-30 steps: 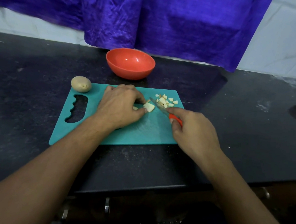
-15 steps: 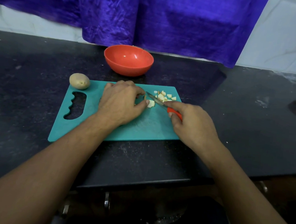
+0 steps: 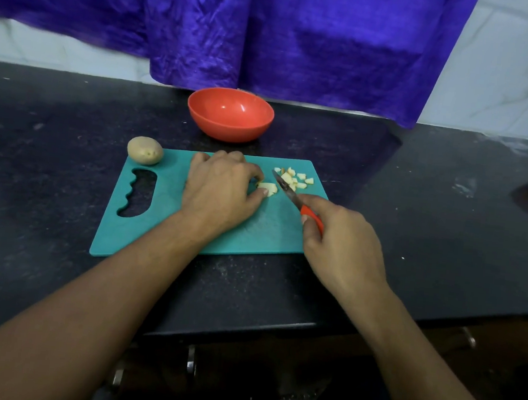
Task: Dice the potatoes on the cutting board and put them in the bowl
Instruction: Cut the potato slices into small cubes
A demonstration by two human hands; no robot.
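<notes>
On cutting board (image 3: pixel 156 234), potato piece (image 3: pixel 268 188) between left hand (image 3: pixel 221 192) and knife (image 3: pixel 290 194)

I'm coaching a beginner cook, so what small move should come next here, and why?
Probably press the knife down through the potato piece that the left hand pins to the cutting board. The right hand holds the blade right beside it, it looks bigger than the diced bits, and the bowl looks empty.
</notes>
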